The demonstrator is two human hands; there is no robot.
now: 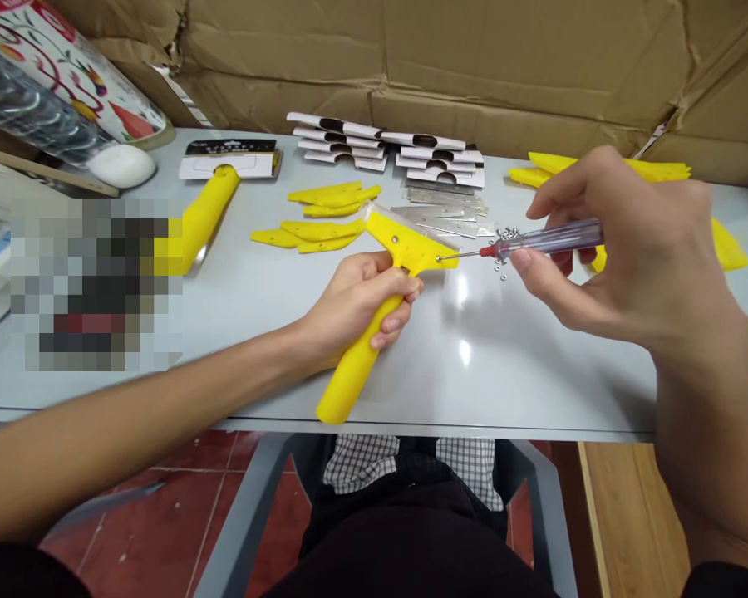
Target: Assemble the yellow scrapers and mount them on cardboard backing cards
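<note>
My left hand [367,307] is wrapped round the neck of a yellow scraper [355,365], whose wide head points up and away while its handle slants toward the table's front edge. A screw shows in each side of the head. Between the fingers and thumb of my right hand [636,249] is a screwdriver [554,238] with a clear purple handle and a red collar. Its thin shaft lies nearly level, with the tip at the right screw [439,259] of the head. Small metal nuts [504,276] lie scattered beneath the screwdriver's collar.
On the grey table [237,299] lie yellow plates [324,232], metal blades [449,216], folded cards [349,141] and a packaged yellow scraper [212,208]. More yellow parts [729,245] lie behind my right hand. Cardboard [504,66] stands along the back; a bottle [31,100] is at left.
</note>
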